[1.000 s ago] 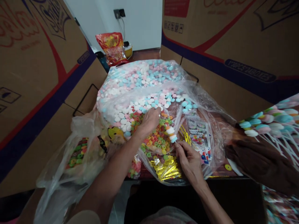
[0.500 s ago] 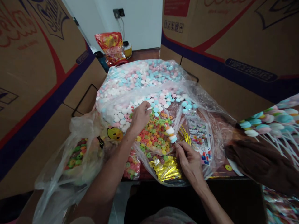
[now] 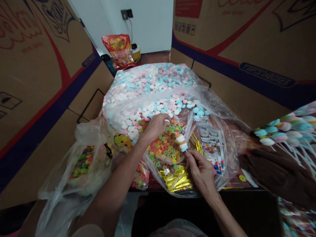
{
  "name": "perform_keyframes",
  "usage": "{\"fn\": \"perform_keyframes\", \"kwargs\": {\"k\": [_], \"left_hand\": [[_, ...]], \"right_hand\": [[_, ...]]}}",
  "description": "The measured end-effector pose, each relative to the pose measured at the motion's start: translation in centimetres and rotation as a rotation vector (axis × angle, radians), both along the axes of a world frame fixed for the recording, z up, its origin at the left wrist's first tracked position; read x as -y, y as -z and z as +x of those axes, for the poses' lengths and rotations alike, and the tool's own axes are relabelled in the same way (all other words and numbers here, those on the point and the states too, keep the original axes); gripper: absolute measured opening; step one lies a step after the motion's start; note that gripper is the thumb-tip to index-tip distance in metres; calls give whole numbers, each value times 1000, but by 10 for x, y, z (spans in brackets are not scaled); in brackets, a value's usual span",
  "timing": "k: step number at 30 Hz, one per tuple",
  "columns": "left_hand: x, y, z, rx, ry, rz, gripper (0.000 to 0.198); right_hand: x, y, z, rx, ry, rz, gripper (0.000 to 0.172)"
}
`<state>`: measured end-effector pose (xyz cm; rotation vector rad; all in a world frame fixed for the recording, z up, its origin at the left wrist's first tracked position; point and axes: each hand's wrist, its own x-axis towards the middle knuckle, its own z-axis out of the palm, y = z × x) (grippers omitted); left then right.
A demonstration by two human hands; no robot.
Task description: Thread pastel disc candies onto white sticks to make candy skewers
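My right hand (image 3: 201, 166) pinches the stick of a candy skewer (image 3: 182, 142), which carries white, orange and blue pieces and tilts up to the left. My left hand (image 3: 158, 125) has its fingers closed on a white candy (image 3: 167, 121) above the ring candies (image 3: 164, 144). Beyond it, pink, blue and white round candies (image 3: 153, 79) fill a large clear plastic bag. Gold twist ties (image 3: 176, 179) lie below the rings, left of my right hand. Printed packets (image 3: 211, 141) rest to the right of the skewer.
Big cardboard boxes (image 3: 39, 65) stand at the left and right (image 3: 234, 59). A red candy bag (image 3: 119, 49) is at the back. Finished skewers (image 3: 291, 128) lie at the right beside brown cloth (image 3: 278, 174). A plastic bag of rings (image 3: 84, 164) sits at the left.
My left hand has moved right and slightly down, toward the skewer, with the white candy at its fingertips. My right hand and the skewer have hardly moved.
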<state>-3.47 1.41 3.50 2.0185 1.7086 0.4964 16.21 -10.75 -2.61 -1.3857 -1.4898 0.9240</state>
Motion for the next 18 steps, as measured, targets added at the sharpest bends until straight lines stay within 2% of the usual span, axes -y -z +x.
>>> {"fn": "perform_keyframes", "kwargs": {"k": [3,7,11,18], "left_hand": [[-4,4,10,-177,81,-18,24],[-4,3,20,-340,70,-52,28],[1,2,20,-327,49,-26,30],[5,9,15,-214,-33,29,29]], "right_hand": [[0,1,1,10,-1,4,29],[0,3,1,26,3,-1,29],[0,4,1,4,-4,2,29],[-1,0,1,4,-1,9,28]]}}
